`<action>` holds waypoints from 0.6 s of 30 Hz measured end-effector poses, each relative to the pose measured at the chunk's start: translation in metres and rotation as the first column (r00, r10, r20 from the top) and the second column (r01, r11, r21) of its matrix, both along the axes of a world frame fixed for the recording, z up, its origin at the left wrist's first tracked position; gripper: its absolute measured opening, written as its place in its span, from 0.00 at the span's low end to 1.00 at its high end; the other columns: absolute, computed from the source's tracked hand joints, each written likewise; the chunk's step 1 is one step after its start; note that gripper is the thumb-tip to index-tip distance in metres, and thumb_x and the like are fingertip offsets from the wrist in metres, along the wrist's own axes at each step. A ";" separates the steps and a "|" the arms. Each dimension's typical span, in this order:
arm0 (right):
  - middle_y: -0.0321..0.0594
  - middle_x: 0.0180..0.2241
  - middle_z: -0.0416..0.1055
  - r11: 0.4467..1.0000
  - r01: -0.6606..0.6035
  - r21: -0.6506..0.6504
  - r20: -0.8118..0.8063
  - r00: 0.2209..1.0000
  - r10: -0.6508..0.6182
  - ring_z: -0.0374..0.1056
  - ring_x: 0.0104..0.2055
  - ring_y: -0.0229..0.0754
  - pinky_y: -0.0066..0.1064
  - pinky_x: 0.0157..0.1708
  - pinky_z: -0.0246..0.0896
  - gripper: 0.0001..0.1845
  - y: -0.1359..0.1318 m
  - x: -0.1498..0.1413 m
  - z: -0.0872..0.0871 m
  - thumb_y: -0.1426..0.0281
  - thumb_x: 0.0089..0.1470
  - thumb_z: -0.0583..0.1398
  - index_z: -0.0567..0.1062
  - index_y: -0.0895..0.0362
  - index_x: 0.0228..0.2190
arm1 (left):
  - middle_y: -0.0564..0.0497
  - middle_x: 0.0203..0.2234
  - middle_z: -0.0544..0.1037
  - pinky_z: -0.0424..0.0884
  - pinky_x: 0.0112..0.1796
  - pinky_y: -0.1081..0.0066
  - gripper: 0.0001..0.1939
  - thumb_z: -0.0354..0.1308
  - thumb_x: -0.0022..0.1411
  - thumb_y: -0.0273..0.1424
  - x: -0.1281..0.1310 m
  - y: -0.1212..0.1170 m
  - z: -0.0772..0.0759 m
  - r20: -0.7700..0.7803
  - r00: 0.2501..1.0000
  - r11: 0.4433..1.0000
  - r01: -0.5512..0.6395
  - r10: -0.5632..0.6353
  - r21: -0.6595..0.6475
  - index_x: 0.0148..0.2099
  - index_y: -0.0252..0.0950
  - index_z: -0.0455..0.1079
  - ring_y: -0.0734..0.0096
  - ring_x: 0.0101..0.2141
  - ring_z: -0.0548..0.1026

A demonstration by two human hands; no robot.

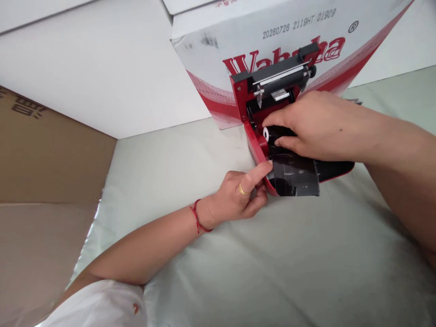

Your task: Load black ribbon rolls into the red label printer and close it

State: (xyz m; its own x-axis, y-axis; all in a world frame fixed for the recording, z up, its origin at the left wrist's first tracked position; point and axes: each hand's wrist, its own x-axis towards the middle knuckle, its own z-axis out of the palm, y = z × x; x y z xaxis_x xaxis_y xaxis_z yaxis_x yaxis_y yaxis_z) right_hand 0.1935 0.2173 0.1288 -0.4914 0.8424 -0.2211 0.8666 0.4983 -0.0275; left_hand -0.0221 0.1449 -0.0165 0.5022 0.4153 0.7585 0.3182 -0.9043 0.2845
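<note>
A small red-and-black machine (252, 138), like a label printer, stands with its lid (275, 72) raised, showing a metal bar and rollers. Inside lies a black film roll (276, 132) with a white core, and my right hand (327, 122) is closed over it, thumb and finger on either side near the core. A loose flap of the black film (296, 175) hangs over the machine's front edge. My left hand (243, 190) is closed on the front left corner of the red casing, its index finger touching the flap's left edge. The right hand's other fingers are hidden.
A white and red carton (211, 59) stands right behind the machine. White boxes (85, 68) line the back, and a brown cardboard box (51, 172) is at the left. A pale green cloth (238, 272) covers the surface. Something dark (354, 101) peeks out behind my right wrist.
</note>
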 end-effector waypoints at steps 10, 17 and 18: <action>0.35 0.42 0.82 0.999 0.019 -0.038 0.049 0.999 -0.017 0.71 0.37 0.44 0.35 0.39 0.57 0.22 0.002 -0.001 -0.002 0.66 0.62 0.61 0.85 0.40 0.54 | 0.59 0.30 0.80 0.64 0.23 0.78 0.42 0.54 0.70 0.19 0.005 0.000 -0.002 0.049 0.999 1.000 -0.010 0.009 0.011 0.83 0.32 0.51 0.79 0.21 0.66; 0.35 0.33 0.79 0.988 0.072 -0.134 0.299 0.954 -0.029 0.69 0.33 0.37 0.35 0.42 0.56 0.17 0.002 -0.004 0.010 0.66 0.72 0.57 0.88 0.49 0.48 | 0.53 0.40 0.87 0.66 0.24 0.78 0.42 0.55 0.70 0.18 0.003 -0.001 0.000 0.042 0.999 1.000 0.007 -0.006 -0.019 0.83 0.34 0.53 0.81 0.21 0.69; 0.34 0.34 0.80 0.984 0.079 -0.160 0.270 0.962 -0.033 0.68 0.33 0.36 0.34 0.42 0.56 0.19 0.004 -0.001 0.010 0.66 0.73 0.56 0.88 0.49 0.49 | 0.53 0.40 0.87 0.66 0.24 0.79 0.42 0.55 0.70 0.19 0.003 -0.001 0.000 0.043 0.999 0.999 0.013 -0.012 -0.030 0.83 0.34 0.53 0.81 0.22 0.70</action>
State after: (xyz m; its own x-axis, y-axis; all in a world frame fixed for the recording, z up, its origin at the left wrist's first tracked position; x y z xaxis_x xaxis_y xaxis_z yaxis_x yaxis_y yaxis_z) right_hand 0.1926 0.2218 0.1388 -0.3488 0.8066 -0.4772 0.8803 0.4567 0.1285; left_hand -0.0190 0.1438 -0.0162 0.4749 0.4323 0.7666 0.2936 -0.8989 0.3251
